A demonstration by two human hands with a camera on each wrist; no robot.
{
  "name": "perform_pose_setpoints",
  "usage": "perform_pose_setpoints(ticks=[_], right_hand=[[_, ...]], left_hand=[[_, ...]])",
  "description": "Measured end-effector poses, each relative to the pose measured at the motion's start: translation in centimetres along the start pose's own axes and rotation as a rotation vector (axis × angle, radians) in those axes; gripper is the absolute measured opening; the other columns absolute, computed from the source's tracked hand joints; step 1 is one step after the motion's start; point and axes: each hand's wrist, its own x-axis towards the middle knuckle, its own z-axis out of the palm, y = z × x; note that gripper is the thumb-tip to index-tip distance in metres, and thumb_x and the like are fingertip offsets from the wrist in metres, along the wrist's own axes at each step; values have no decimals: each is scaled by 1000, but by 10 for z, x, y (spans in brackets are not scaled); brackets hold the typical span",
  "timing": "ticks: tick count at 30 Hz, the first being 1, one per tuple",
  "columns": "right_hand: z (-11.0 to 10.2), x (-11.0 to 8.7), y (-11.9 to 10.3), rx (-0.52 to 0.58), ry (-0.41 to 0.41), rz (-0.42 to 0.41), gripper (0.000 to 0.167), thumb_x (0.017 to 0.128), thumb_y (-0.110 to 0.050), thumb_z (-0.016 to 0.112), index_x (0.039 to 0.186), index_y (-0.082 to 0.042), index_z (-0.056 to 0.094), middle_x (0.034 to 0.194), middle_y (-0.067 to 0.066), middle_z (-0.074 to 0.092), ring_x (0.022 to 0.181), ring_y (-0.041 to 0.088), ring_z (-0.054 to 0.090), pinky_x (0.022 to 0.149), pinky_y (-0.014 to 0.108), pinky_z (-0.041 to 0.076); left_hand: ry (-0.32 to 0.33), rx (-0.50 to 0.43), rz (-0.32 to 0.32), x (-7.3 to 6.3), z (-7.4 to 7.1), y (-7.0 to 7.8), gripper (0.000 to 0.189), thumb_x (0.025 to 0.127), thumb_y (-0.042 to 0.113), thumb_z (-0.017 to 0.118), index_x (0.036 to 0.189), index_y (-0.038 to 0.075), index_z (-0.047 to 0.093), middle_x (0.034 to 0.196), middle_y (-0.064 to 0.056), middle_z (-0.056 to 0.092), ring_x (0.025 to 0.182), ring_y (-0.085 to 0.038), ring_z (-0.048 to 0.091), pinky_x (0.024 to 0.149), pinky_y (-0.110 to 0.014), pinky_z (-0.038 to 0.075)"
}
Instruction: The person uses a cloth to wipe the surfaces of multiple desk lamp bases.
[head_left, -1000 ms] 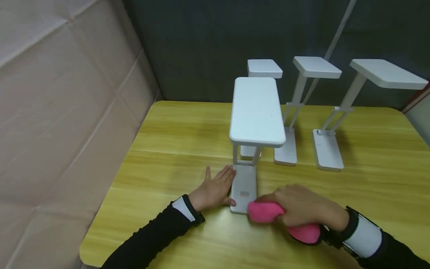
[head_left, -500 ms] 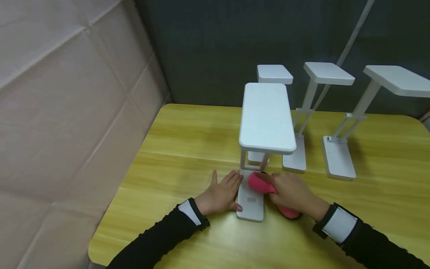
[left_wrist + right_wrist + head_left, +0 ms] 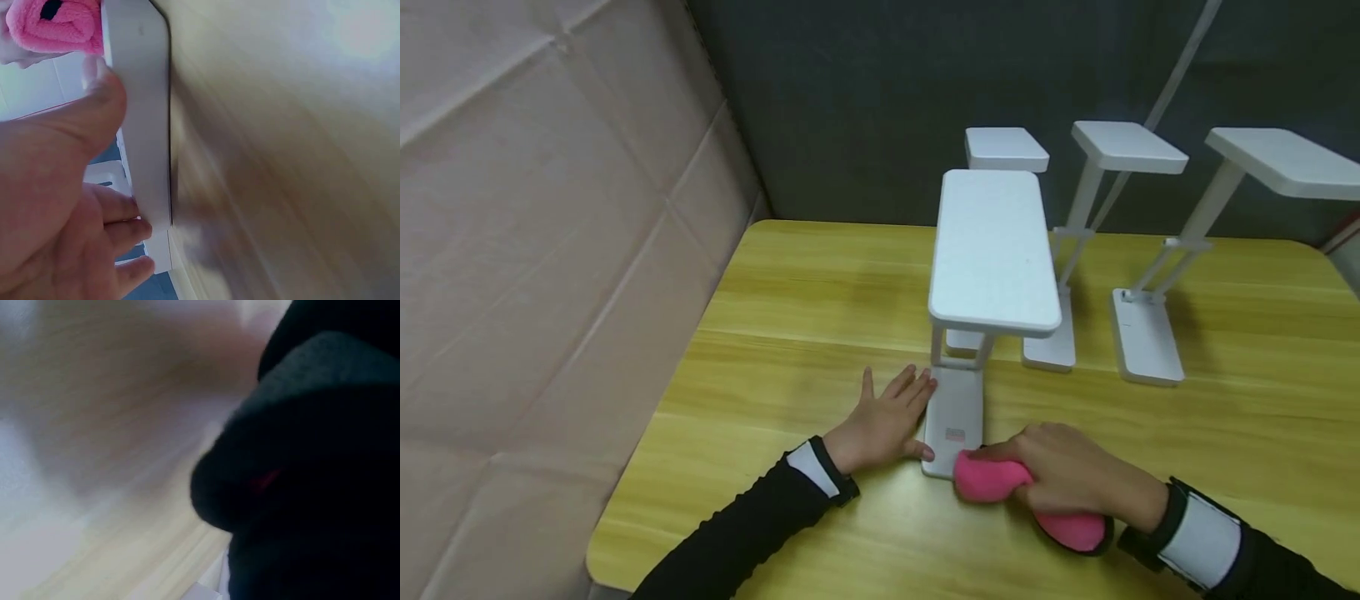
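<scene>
A white folding desk lamp stands in front of me in the head view, its flat head raised over its base. My left hand rests against the base's left edge, fingers spread and mostly straight. In the left wrist view its thumb and fingertips touch the side of the base. My right hand grips a folded pink cloth with dark edging at the base's front right corner. Part of the cloth is hidden under the hand. The right wrist view shows mostly dark, blurred fabric.
Three similar white lamps stand behind, one partly hidden by the front lamp, one in the middle, one at right. The wood-grain table meets a pale covered wall at left and a dark panel behind.
My right hand moved the cloth up onto the lamp base near its hinge, then back down to the front right corner. The left hand stays at the base's left edge.
</scene>
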Motion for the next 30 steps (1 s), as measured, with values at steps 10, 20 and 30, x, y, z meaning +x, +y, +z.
perform_pose_setpoints(ticks=[10, 20, 30], right_hand=[[-20, 27, -2, -272, 257, -27, 55, 70, -11, 72, 125, -14, 65, 74, -5, 62, 50, 1, 39, 43, 21, 35], [6, 46, 4, -533, 372, 74, 60, 69, -28, 81, 123, -7, 61, 69, 5, 55, 39, 3, 32, 34, 20, 27], [14, 17, -15, -383, 248, -31, 53, 64, -20, 73, 115, -9, 69, 60, -9, 50, 47, 3, 37, 41, 21, 32]], left_hand=[[47, -54, 31, 5, 8, 1, 96, 82, 65, 53, 153, 9, 20, 159, -5, 11, 145, -25, 4, 102, -73, 9], [55, -13, 56, 7, 10, 7, 92, 83, 68, 50, 150, 8, 30, 158, -5, 17, 145, -25, 7, 101, -73, 12], [61, 30, 56, 7, 8, 6, 95, 84, 66, 53, 152, 7, 21, 158, -6, 14, 145, -24, 9, 102, -72, 13]])
